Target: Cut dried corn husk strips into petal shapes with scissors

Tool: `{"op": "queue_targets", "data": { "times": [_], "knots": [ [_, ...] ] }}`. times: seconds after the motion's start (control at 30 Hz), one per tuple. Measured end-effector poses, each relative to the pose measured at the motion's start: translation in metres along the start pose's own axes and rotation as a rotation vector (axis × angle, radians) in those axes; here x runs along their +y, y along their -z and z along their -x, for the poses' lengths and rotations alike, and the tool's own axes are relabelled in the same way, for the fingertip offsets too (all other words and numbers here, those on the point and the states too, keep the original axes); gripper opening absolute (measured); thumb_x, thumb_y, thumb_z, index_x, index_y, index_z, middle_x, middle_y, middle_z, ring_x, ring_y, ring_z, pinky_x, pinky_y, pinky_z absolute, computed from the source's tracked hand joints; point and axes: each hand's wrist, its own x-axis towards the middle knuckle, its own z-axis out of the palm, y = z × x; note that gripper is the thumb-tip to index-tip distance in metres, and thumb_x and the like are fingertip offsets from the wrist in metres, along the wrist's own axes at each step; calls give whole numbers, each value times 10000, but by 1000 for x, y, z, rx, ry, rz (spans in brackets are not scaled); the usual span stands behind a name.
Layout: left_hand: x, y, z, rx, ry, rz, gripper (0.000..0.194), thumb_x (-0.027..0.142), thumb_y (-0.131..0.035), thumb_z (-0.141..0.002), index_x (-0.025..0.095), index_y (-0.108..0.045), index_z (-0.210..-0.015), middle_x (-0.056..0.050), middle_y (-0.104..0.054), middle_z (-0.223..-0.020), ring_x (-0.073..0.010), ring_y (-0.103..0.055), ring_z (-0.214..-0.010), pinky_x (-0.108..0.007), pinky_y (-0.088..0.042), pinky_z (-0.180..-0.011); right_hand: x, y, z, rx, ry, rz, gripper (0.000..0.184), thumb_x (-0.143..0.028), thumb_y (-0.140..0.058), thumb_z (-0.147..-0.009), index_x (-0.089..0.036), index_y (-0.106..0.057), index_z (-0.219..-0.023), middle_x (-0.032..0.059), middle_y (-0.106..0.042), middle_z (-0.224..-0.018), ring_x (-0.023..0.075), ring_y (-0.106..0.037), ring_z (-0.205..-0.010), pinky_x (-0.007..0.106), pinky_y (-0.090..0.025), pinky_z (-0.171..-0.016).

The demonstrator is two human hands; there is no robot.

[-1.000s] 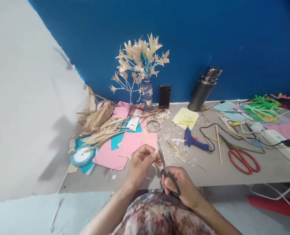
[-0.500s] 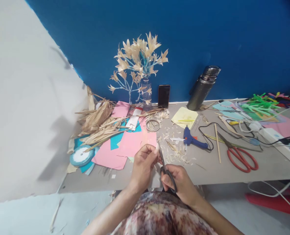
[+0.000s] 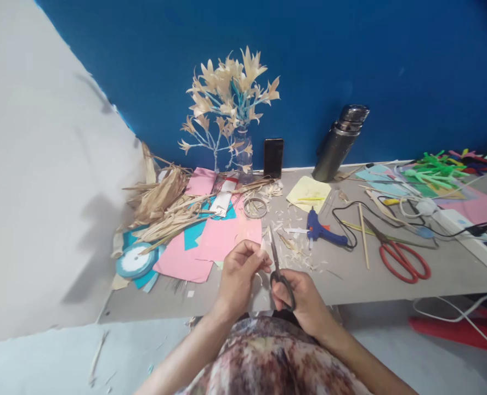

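Two grips near the grey tabletop's front edge: left hand pinched a whitish sliver (tiny!), right hand clutched black-handled metal scissors.

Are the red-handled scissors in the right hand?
No, the right hand holds black-handled scissors, while the red-handled pair lies on the table.
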Motion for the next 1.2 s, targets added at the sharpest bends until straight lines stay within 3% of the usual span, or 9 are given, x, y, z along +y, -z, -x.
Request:
{"op": "queue_targets", "data": {
  "times": [0.13, 0.3, 0.37, 0.53, 0.8, 0.97, 1.2],
  "knots": [
    [-1, 6, 3, -80, 31, -95, 190, 310, -695, -829, 165, -575, -810, -7, -637, -699, -127, -599, -637, -258, -472, -632, 1, 11, 3, 33, 86, 8, 555, -689, -559, -838, -160, -578, -670, 11, -555, -591, 106, -389, -522, 249, -286, -501],
    [-6, 6, 6, -130, 74, -106, 195, 310, -698, -829, 159, -581, -793, -23, -670, -728, -123, -605, -643, -260, -474, -668, 7, 20, 12, -65, 113, -65, 581, -718, -510, -846, -148, -621, -814, 45, -622, -702, 109, -394, -535, 258, -302, -509],
    [-10, 4, 6, -155, 110, -94, 200, 308, -701, -825, 154, -582, -776, -24, -669, -722, -119, -600, -636, -259, -474, -667, 9, 20, 13, -6, 101, -96, 520, -667, -575, -837, -149, -629, -839, 40, -632, -711, 108, -409, -537, 255, -332, -523],
    [-17, -3, 6, -224, 218, -64, 200, 292, -731, -793, 145, -594, -781, -21, -654, -657, -119, -592, -589, -240, -467, -593, 5, 22, 11, 307, 56, -167, 280, -370, -773, -725, -166, -640, -863, 8, -641, -736, 132, -548, -616, 248, -430, -593],
    [-16, -2, 5, -259, 265, 49, 237, 236, -790, -726, 144, -587, -807, -29, -672, -649, -130, -621, -596, -238, -479, -595, -6, 17, 6, 260, 44, -234, 276, -339, -739, -718, -181, -581, -880, 6, -649, -720, 180, -645, -609, 301, -519, -610],
    [-15, 3, 5, -216, 221, 15, 224, 201, -794, -721, 144, -634, -867, -15, -672, -713, -120, -632, -649, -227, -486, -628, -1, 18, 4, 336, 53, -122, 246, -301, -753, -714, -168, -625, -877, 3, -650, -753, 137, -591, -635, 242, -469, -598],
    [-23, 5, 2, -35, 174, 86, 295, 170, -832, -655, 166, -664, -897, -3, -697, -745, -131, -665, -721, -258, -503, -757, -8, 4, 2, 364, 18, 16, 247, -346, -744, -703, -164, -636, -830, 2, -642, -718, 131, -545, -625, 231, -434, -569]
  ]
}}
